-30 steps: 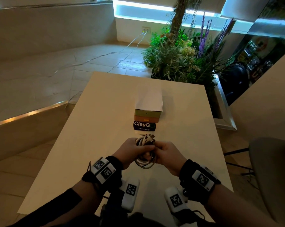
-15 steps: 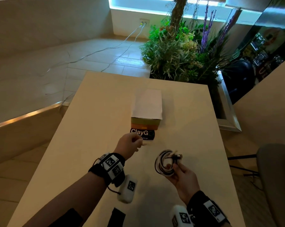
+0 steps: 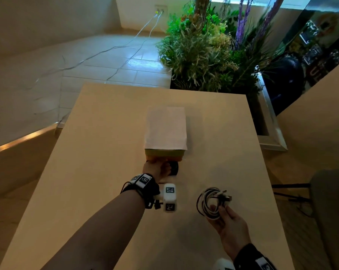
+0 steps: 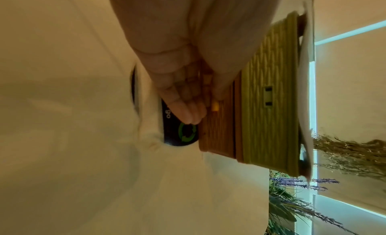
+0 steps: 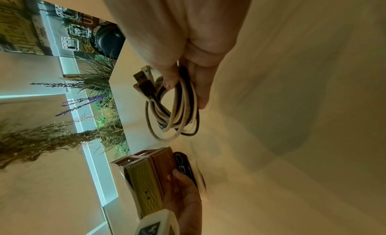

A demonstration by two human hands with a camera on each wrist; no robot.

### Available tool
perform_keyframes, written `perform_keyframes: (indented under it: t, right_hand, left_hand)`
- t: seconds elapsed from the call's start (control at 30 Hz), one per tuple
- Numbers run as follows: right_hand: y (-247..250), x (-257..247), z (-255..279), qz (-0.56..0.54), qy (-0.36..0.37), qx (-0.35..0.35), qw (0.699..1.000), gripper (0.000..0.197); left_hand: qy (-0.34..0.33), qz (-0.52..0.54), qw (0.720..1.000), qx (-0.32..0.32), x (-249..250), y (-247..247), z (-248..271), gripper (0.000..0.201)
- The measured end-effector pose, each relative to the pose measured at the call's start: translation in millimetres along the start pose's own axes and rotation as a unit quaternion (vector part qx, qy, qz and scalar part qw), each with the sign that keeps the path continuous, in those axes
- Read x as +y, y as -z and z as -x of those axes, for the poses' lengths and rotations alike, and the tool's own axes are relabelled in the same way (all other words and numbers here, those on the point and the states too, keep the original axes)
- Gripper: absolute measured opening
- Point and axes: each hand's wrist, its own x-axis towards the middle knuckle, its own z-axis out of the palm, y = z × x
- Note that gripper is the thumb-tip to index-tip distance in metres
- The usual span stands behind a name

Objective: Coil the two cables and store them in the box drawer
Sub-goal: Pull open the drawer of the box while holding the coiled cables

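Two cables, one white and one black, are wound together into a single coil [image 3: 207,201] [image 5: 173,116]. My right hand [image 3: 219,211] [image 5: 185,88] pinches it between thumb and fingers above the table, right of the box, with the USB plugs [image 5: 144,80] sticking out. The small drawer box [image 3: 164,152] stands mid-table under a white paper sheet [image 3: 165,129]. It has a green drawer [image 4: 269,106] over an orange one [image 4: 219,131], both closed. My left hand [image 3: 158,166] [image 4: 206,106] is at the orange drawer's front, thumb and curled fingers on either side of its small knob [image 4: 215,106].
A black oval "ClayG" label [image 3: 173,168] [image 4: 179,134] lies on the table [image 3: 106,191] just in front of the box. A planter of greenery [image 3: 203,51] stands beyond the far right corner. A grey chair [image 3: 330,211] is at the right; loose cords [image 3: 116,47] cross the floor.
Both hands held the coil a second ago. The left hand let go and reached forward to the orange drawer's front. The right hand carried the coil right and nearer to me.
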Motion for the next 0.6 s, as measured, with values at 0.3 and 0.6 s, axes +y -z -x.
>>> perform_keyframes:
  t: [0.3,0.6]
  right_hand:
    - [-4.3,-0.1,0.8,0.016,0.015,-0.012,1.000,0.025]
    - [-0.1,3.7,8.2,0.002,0.021,-0.018,1.000,0.027]
  left_hand:
    - [-0.004,0.072,0.997,0.007,-31.0,11.6,20.0,0.017]
    - [0.008,0.061,0.998,0.009,-65.0,26.5,50.6,0.018]
